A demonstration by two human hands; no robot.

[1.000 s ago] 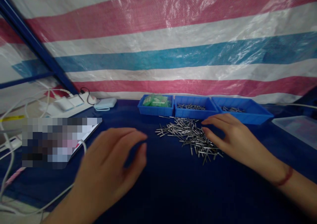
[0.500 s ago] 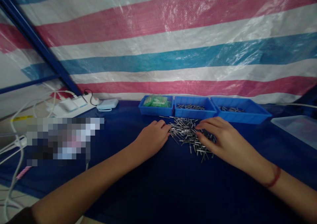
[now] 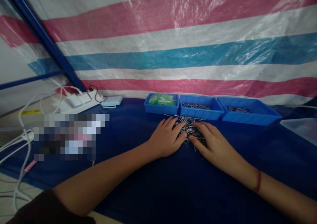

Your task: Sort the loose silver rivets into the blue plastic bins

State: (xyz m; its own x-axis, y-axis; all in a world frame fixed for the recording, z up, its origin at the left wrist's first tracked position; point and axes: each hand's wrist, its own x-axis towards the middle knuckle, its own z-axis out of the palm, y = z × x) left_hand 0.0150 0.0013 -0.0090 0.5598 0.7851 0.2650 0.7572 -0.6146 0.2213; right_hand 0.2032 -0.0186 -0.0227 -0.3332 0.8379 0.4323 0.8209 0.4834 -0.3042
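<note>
A heap of thin silver metal pins that look like blind rivets (image 3: 190,126) lies on the dark blue tabletop (image 3: 158,184). My left hand (image 3: 167,136) rests against the heap's left side, fingers spread over its edge. On the other side, my right hand (image 3: 210,140) touches the heap with thumb and fingers apart. Both hands partly cover the pins, and neither has closed around any that I can see. Just behind the heap stand a middle blue bin (image 3: 201,113) and a right blue bin (image 3: 250,117), each with similar pins inside.
A left blue bin (image 3: 162,109) holds green plastic packets (image 3: 162,99). Farther left are a light blue device (image 3: 112,102), a white power strip (image 3: 76,102) with cables, and a blurred patch. A clear plastic container (image 3: 300,130) sits at the right. A striped sheet (image 3: 173,59) hangs behind.
My hands have come closer together, the left one opening its fingers over the pins. The heap looks narrower between them. The whole view has shifted slightly.
</note>
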